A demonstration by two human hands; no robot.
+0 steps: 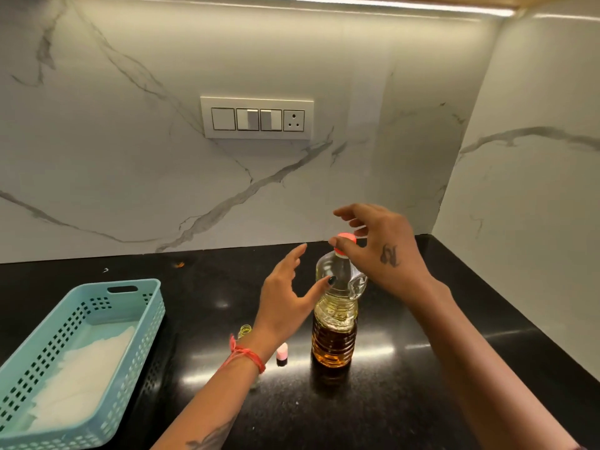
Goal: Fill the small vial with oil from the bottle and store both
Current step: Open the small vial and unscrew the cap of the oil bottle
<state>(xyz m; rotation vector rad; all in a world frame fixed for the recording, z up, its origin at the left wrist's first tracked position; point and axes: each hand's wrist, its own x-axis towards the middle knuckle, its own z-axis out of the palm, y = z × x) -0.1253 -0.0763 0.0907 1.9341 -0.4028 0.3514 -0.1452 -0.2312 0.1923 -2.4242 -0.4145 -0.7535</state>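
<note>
Red plastic shows between the fingers (337, 246) of the right hand (383, 251): thumb and forefinger pinch the cap (346, 239) on top of the bottle (336, 313), the other fingers fanned loose above it. The left hand (287, 297) is spread, fingers straight, its thumb tip touching the clear shoulder of the bottle and gripping nothing. The bottle stands upright on the black counter (422, 368), amber oil filling its ribbed lower half and paler above.

Whether the cap is being turned off or on cannot be judged from this moment. Either way, the step would go better if the left hand wrapped the ribbed body firmly, since a thumb alone will not stop a thin plastic bottle from twisting or tipping. The cap should be turned squarely and the soft neck left unsqueezed, so no oil wells up.

The vial (245, 331) stands just left of the left wrist, mostly hidden behind it; only its yellowish open mouth shows, and its fill level cannot be made out. A small pink-topped piece (281, 354) stands between wrist and bottle, likely the vial's stopper, though that is a guess. A teal basket (136, 323) lined with white paper sits well to the left, its near end cut off by the frame.
</note>
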